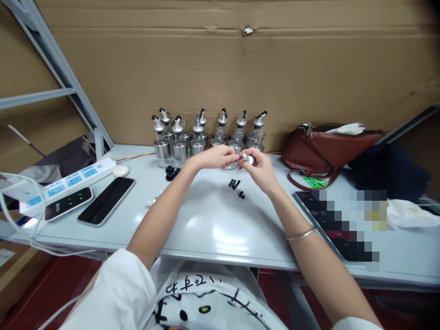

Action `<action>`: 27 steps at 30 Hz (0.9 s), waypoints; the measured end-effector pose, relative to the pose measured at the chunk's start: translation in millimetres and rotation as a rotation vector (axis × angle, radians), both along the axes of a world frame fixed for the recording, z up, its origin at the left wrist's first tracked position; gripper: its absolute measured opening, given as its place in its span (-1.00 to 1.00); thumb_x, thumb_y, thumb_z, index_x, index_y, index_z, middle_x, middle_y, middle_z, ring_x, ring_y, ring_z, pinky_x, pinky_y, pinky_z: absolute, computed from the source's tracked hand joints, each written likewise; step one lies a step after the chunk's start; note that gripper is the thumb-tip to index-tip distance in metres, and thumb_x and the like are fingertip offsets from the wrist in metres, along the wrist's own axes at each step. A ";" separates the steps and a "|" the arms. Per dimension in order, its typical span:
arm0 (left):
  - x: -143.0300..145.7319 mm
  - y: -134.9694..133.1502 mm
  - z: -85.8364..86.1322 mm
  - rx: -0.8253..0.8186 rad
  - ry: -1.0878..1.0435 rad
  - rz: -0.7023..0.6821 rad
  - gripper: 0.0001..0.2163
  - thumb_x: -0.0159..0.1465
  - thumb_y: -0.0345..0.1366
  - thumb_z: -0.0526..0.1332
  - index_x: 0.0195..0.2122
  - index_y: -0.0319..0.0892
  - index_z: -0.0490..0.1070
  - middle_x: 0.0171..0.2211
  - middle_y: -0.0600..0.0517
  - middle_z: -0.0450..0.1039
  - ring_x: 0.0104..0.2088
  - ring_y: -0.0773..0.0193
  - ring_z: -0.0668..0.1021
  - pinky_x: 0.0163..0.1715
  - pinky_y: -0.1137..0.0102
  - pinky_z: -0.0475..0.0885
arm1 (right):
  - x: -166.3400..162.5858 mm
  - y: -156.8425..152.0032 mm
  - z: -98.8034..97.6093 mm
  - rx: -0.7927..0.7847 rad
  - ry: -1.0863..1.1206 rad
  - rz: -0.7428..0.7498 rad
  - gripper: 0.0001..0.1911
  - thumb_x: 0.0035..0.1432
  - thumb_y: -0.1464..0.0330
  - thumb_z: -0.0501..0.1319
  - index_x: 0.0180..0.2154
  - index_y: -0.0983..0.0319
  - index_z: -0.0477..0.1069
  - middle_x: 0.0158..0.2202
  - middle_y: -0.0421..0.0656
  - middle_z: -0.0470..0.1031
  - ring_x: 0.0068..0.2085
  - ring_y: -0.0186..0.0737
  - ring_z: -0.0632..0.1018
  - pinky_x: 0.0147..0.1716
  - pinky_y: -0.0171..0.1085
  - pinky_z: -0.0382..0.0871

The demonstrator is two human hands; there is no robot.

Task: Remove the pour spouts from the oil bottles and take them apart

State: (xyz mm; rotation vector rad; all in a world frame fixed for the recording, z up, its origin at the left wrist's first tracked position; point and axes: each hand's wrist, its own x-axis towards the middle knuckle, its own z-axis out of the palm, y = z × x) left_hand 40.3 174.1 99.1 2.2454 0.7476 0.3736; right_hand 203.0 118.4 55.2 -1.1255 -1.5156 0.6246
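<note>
My right hand (261, 172) is closed on a silver bottle pourer (248, 158), held above the table. Beside it, my left hand (217, 157) has its fingers pinched together near the pourer's tip; what they hold, if anything, is too small to make out. Behind both hands stand several glass bottles (179, 149) with steel bands, many topped with silver pourers (177, 124) that have black levers. Below the hands lie small black levers (234, 184) and other small black pieces (241, 195). Black round stoppers (169, 173) are partly hidden by my left forearm.
At left are a power strip (74, 179), a phone (106, 200), a power bank (68, 204) and a white round case (121, 171). A brown handbag (319, 151) and a tablet (330, 224) lie at right. Cardboard (192, 68) walls the back.
</note>
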 end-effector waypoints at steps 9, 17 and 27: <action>12.2 -1.0 -10.0 0.018 -0.116 -0.013 -0.74 0.39 -0.27 -0.13 -0.45 -0.17 0.13 -0.53 0.11 0.26 -0.55 0.38 0.37 -0.40 0.41 0.28 | 1.2 -1.7 -0.1 0.131 -0.167 -0.123 -0.74 0.01 0.17 0.21 -0.42 0.26 0.37 -0.51 -0.21 0.35 -0.51 -0.32 0.24 -0.49 -0.33 0.11; -0.2 0.6 -3.4 0.111 0.093 0.100 -0.80 0.32 -0.21 -0.01 -0.42 -0.17 0.19 -0.50 0.08 0.35 -0.47 0.31 0.43 -0.42 0.41 0.25 | 23.0 -0.5 -1.5 -0.206 -0.855 -0.034 -0.97 -0.01 0.46 0.20 -0.48 0.27 0.39 -0.49 -0.17 0.41 -0.42 -0.24 0.38 -0.41 -0.33 0.14; -7.1 2.9 -0.7 0.071 0.311 0.042 -0.76 0.24 -0.11 0.07 -0.22 -0.16 0.30 -0.42 0.04 0.43 -0.34 0.23 0.47 -0.35 0.40 0.28 | 25.9 1.2 -13.9 -0.571 -1.073 0.110 -0.83 -0.19 0.57 0.25 -0.45 0.26 0.48 -0.55 -0.19 0.41 -0.49 -0.24 0.40 -0.52 -0.34 0.19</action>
